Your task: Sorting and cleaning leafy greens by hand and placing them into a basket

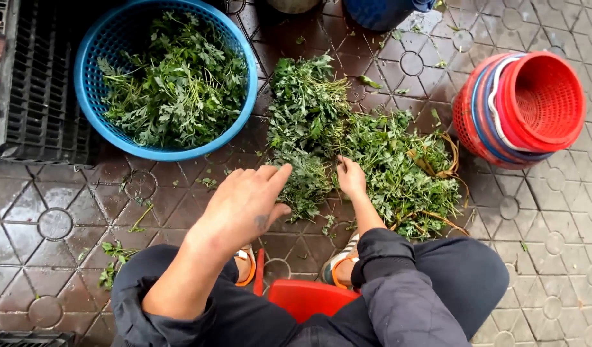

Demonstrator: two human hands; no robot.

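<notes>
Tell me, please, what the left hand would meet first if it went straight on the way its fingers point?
The left hand points up and to the right, so it would likely meet the pile of leafy greens on the tiled ground first; its height above the pile is unclear.

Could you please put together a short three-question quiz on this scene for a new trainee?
1. True or false: the blue basket holds leafy greens.
2. Which hand touches the pile of greens on the floor? A. left hand B. right hand C. neither
3. What lies on its side to the right of the pile?

Key:
1. True; it is filled with leafy greens.
2. B; the right hand's fingers are in the pile, while the left hand hovers open above its near edge, with no clear contact visible.
3. A stack of red baskets, its open mouth facing right.
</notes>
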